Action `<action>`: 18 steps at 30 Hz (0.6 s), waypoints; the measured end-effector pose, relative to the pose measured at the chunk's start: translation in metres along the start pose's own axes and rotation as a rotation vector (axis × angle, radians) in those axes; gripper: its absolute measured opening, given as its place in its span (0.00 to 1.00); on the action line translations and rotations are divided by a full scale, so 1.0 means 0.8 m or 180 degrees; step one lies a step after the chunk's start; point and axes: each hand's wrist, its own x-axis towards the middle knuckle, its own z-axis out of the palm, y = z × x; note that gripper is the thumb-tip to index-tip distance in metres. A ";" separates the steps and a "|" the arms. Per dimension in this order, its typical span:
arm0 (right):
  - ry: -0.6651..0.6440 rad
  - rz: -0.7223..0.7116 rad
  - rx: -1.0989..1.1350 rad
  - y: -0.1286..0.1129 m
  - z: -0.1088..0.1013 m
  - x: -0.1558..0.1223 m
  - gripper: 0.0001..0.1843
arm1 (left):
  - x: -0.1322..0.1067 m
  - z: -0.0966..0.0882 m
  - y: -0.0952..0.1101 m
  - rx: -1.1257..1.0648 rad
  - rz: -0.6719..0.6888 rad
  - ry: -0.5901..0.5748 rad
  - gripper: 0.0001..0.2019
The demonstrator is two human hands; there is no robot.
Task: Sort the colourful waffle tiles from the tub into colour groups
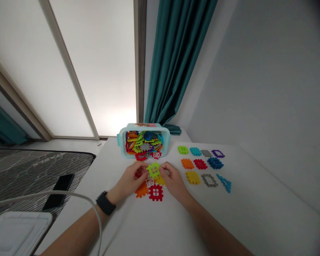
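A lime green interlocking building tile (153,169) with a window pattern is held up between my hands. My left hand (131,177) pinches at its left edge, and my right hand (174,179) grips its right edge with thumb and fingers. Below it on the table lie an orange tile (142,191), a red window tile (156,193) and a white window-frame piece (149,182). A yellow tile (160,180) shows partly under the lime one. Some red is visible behind my left fingers, mostly hidden.
A light blue tub (119,140) tipped toward me holds many tiles, some spilling at its mouth. Rows of sorted tiles, including a yellow one (192,177), lie right on the white table (149,231). A white cable (69,193) crosses at left, near a white lid (18,231).
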 end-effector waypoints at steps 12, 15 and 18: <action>0.0068 -0.0056 -0.0044 0.000 -0.007 0.004 0.14 | 0.002 -0.007 -0.016 0.0873 0.0931 -0.0538 0.15; 0.0006 0.0020 0.0013 -0.001 -0.006 0.003 0.13 | 0.001 -0.009 -0.020 0.1211 0.0897 -0.0432 0.12; -0.0065 0.0180 0.0157 0.002 -0.002 0.000 0.10 | 0.001 -0.015 -0.019 0.1489 0.0881 -0.0275 0.19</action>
